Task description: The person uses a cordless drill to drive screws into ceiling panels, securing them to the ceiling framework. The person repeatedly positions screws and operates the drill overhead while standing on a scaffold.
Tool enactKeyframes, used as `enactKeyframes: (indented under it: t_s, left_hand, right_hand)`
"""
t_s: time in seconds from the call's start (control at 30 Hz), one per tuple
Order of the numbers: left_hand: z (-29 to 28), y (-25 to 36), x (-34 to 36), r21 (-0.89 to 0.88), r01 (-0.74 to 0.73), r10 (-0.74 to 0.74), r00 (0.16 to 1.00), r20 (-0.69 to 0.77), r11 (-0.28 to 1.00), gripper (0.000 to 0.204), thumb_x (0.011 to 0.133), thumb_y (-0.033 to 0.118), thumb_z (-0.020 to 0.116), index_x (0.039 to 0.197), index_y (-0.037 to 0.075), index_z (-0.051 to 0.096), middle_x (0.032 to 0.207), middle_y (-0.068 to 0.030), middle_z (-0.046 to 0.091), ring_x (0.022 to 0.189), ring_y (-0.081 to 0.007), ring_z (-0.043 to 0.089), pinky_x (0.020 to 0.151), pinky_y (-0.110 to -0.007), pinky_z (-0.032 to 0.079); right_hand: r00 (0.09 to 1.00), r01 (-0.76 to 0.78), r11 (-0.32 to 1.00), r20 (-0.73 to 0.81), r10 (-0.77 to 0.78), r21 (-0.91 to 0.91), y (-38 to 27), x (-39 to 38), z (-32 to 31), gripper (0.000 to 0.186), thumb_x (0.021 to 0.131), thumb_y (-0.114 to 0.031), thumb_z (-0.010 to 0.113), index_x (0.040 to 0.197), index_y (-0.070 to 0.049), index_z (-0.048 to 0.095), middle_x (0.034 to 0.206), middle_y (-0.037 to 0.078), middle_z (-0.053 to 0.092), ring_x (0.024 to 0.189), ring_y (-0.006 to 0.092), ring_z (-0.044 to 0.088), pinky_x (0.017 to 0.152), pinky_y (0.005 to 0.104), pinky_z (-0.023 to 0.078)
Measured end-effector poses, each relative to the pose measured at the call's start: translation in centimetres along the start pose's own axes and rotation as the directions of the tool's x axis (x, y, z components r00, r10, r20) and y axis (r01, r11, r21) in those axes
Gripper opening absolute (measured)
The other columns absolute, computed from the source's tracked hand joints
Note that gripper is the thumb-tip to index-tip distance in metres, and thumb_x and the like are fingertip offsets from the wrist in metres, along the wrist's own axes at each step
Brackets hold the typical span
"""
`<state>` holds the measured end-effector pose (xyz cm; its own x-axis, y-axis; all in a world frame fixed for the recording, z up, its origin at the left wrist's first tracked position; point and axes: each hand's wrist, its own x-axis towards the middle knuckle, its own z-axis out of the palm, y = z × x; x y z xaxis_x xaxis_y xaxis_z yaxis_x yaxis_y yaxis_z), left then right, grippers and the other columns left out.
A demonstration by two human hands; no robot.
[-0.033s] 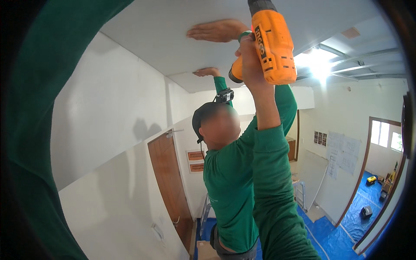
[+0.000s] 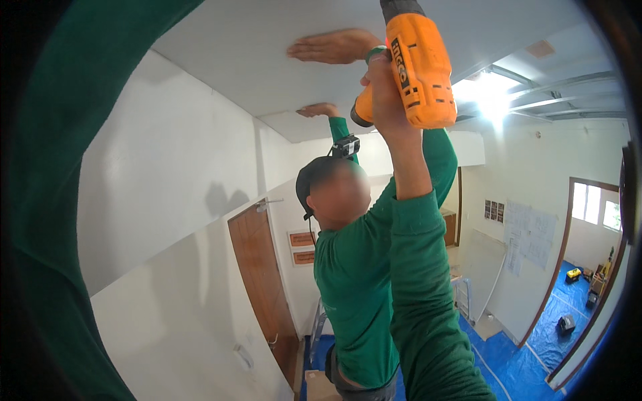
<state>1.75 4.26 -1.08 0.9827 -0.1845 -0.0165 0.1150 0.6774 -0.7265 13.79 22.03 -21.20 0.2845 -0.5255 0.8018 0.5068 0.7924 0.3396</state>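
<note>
gripping orange drill with right grip | cannot judge left grip, out of frame | cannot see into yellow-black box

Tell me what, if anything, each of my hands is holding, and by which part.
The right hand holds the orange drill by its handle. The left hand is out of view, so what it holds cannot be told.
</note>
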Motion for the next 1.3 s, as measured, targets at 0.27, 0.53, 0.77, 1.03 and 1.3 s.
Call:
enactKeyframes:
  t_s: [0.27, 0.53, 0.77, 1.03, 1.3]
  left_hand:
    - [-0.5, -0.6, 0.0, 0.024, -0.010, 0.011, 1.000, -0.022, 1.000, 0.035, 0.075, 0.046, 0.088, 0.083, 0.019, 0.067, 0.078, 0.0040, 0.068, 0.078, -0.0173, 0.067, 0.080, -0.037, 0.054]
    - [-1.2, -0.4, 0.1, -0.029, 0.016, -0.015, 0.999, 0.031, 0.999, 0.035, 0.075, 0.045, 0.089, 0.082, 0.018, 0.067, 0.081, 0.0023, 0.070, 0.078, -0.0183, 0.068, 0.080, -0.038, 0.054]
    - [-1.0, -0.7, -0.9, -0.013, -0.027, 0.027, 0.998, -0.051, 1.000, 0.025, 0.083, 0.039, 0.082, 0.085, 0.016, 0.073, 0.084, -0.0008, 0.073, 0.084, -0.0233, 0.072, 0.083, -0.043, 0.056]
    - [0.7, -1.1, -0.7, -0.069, -0.073, 0.064, 0.990, -0.127, 0.995, 0.018, 0.086, 0.028, 0.078, 0.074, 0.015, 0.075, 0.080, -0.0041, 0.076, 0.082, -0.0241, 0.074, 0.080, -0.044, 0.056]
    - [0.8, -2.0, 0.3, 0.035, -0.098, 0.103, 0.976, -0.190, 0.995, 0.017, 0.081, 0.027, 0.076, 0.067, 0.017, 0.073, 0.070, -0.0032, 0.073, 0.073, -0.0245, 0.073, 0.070, -0.043, 0.056]
  right_hand:
    - [1.000, -0.003, 0.996, 0.005, 0.004, -0.091, 0.6, 0.3, 0.3, 0.020, 0.097, -0.025, 0.074, 0.104, -0.007, 0.071, 0.086, 0.008, 0.072, 0.078, 0.0297, 0.069, 0.073, 0.0416, 0.054]
    - [0.999, -0.004, 0.996, 0.043, 0.008, -0.089, 1.0, 0.3, -0.5, 0.025, 0.102, -0.029, 0.069, 0.106, -0.004, 0.070, 0.086, 0.005, 0.074, 0.077, 0.0151, 0.073, 0.075, 0.0309, 0.058]
    - [0.970, -0.239, 0.911, 0.035, 0.242, 0.337, -2.6, 0.7, -1.1, 0.008, 0.092, -0.009, 0.069, 0.093, -0.001, 0.067, 0.091, 0.006, 0.066, 0.072, 0.0177, 0.068, 0.073, 0.0331, 0.057]
    - [0.939, -0.329, 0.886, 0.012, 0.344, 0.327, -2.9, 0.8, -1.1, 0.016, 0.091, -0.009, 0.069, 0.105, -0.001, 0.065, 0.085, 0.008, 0.068, 0.071, 0.0193, 0.068, 0.073, 0.0352, 0.058]
    - [0.926, -0.293, 0.842, -0.084, 0.367, 0.453, -4.3, 1.2, -1.0, 0.034, 0.096, -0.014, 0.076, 0.123, -0.001, 0.060, 0.106, 0.013, 0.069, 0.086, 0.0228, 0.077, 0.076, 0.0389, 0.068]
